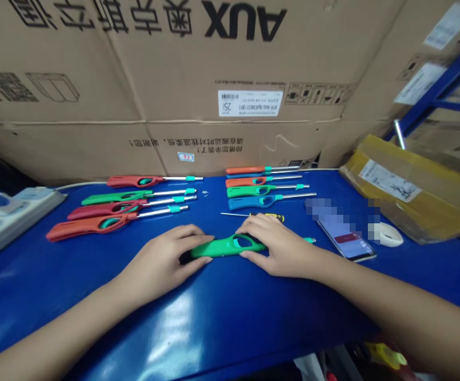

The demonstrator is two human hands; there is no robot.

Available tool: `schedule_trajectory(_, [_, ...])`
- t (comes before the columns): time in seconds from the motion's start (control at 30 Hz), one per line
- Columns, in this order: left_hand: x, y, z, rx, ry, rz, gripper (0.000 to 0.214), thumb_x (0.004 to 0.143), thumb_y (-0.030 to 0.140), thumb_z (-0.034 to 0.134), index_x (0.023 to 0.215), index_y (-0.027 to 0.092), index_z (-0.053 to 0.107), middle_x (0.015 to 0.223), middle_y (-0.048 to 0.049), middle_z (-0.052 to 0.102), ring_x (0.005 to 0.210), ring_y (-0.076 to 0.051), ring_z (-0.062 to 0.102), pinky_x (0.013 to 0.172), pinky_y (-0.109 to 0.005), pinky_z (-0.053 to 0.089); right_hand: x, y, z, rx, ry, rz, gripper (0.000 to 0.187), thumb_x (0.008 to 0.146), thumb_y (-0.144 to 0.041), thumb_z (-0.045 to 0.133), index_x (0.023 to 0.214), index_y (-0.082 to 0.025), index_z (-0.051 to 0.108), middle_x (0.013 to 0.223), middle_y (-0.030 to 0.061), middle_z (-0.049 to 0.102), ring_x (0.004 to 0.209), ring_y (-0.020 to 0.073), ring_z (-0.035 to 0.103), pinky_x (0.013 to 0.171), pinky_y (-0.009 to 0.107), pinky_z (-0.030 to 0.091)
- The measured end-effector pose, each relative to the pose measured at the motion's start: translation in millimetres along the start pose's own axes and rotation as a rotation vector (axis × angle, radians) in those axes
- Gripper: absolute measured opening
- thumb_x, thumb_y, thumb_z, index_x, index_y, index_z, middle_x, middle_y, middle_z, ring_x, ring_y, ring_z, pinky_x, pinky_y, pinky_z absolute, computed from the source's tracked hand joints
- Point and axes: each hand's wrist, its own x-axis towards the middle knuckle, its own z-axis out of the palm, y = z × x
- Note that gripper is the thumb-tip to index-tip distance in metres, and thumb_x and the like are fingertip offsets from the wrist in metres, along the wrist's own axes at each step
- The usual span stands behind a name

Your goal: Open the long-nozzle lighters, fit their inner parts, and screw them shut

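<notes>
- Head view: left hand and right hand clamped on green lighter, fingers together.
- Risk: lighter could slip under uneven pressure, striking nearby screwdriver.

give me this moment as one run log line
left hand: holding green utility lighter | right hand: holding same lighter | nearby: screwdriver, phone

Smooth glossy green plastic lighter handle, polished steel lighter shafts on the far left, high-gloss blue counter, matt corrugated cardboard cartons beyond
</notes>
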Motion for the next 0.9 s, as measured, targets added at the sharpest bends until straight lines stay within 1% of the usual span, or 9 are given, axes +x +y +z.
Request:
schedule_trajectory(0.13, [2.5,0.8,-1.0,-0.083,-0.033,-0.065,0.032,0.096,0.036,0.066,0.125,0.024,0.072,0.115,-0.0056,0.068,0.097,-0.020,0.068,0.084,-0.031,0.056,0.4,0.3,0.1,0.017,0.007,0.005,0.026,0.093,-0.027,0.069,0.116,-0.020,0.061,0.115,0.0081,0.066,0.110,0.0258,0.057,0.096,0.044,0.043])
schedule_trajectory(0.23, [3.4,1.2,-1.7,-0.135,-0.029,-0.100,0.034,0.092,0.038,0.072,0.122,0.023,0.074,0.112,-0.0049,0.068,0.091,-0.018,0.068,0.078,-0.029,0.055,0.6,1.1,1.2,0.068,0.015,0.036,0.026,0.091,-0.026,0.071,0.115,-0.020,0.062,0.115,0.0079,0.066,0.111,0.0253,0.058,0.099,0.044,0.044])
schedule_trajectory(0.33, [3.5,2.2,-3.0,-0.142,-0.022,-0.091,0.035,0.091,0.037,0.072,0.123,0.023,0.074,0.110,-0.0050,0.067,0.089,-0.017,0.067,0.075,-0.027,0.054,0.5,1.2,2.1,0.096,0.022,0.054,0.026,0.089,-0.025,0.072,0.113,-0.020,0.063,0.116,0.0086,0.066,0.112,0.0252,0.059,0.099,0.043,0.046])
schedule_trajectory(0.4, [3.2,3.3,-4.5,-0.140,-0.027,-0.069,0.035,0.094,0.035,0.069,0.126,0.023,0.073,0.111,-0.0051,0.066,0.087,-0.016,0.066,0.074,-0.026,0.054,0.4,0.5,2.1,0.091,0.028,0.050,0.026,0.088,-0.024,0.073,0.112,-0.019,0.063,0.116,0.0091,0.066,0.111,0.0256,0.059,0.099,0.043,0.046])
schedule_trajectory(0.5, [2.4,5.0,-7.1,-0.152,-0.043,-0.030,0.034,0.098,0.034,0.063,0.130,0.025,0.071,0.111,-0.0049,0.066,0.085,-0.014,0.065,0.074,-0.025,0.054,0.4,-0.5,1.7,0.089,0.038,0.047,0.025,0.088,-0.024,0.072,0.111,-0.019,0.063,0.115,0.0094,0.067,0.109,0.0256,0.061,0.096,0.043,0.048])
schedule_trajectory(0.57, [2.3,5.7,-8.1,-0.166,-0.050,-0.020,0.034,0.099,0.033,0.061,0.130,0.025,0.070,0.111,-0.0050,0.065,0.087,-0.015,0.065,0.075,-0.025,0.054,0.4,-0.4,1.6,0.093,0.039,0.048,0.024,0.089,-0.023,0.072,0.111,-0.019,0.063,0.113,0.0094,0.067,0.106,0.0255,0.062,0.093,0.042,0.049])
schedule_trajectory(0.7, [3.1,5.9,-8.5,-0.187,-0.048,-0.024,0.033,0.097,0.030,0.065,0.128,0.022,0.071,0.110,-0.0061,0.065,0.095,-0.017,0.066,0.081,-0.027,0.054,-0.2,2.2,2.5,0.113,0.028,0.041,0.025,0.089,-0.024,0.072,0.112,-0.019,0.063,0.113,0.0096,0.066,0.106,0.0256,0.062,0.094,0.043,0.050])
schedule_trajectory(0.9, [4.9,4.6,-9.6,-0.185,-0.073,-0.014,0.035,0.094,0.029,0.069,0.128,0.021,0.072,0.109,-0.0063,0.065,0.098,-0.019,0.065,0.087,-0.031,0.054,-1.2,3.9,4.1,0.128,0.027,0.023,0.026,0.090,-0.024,0.071,0.114,-0.017,0.062,0.115,0.0109,0.065,0.105,0.0248,0.062,0.092,0.041,0.051])
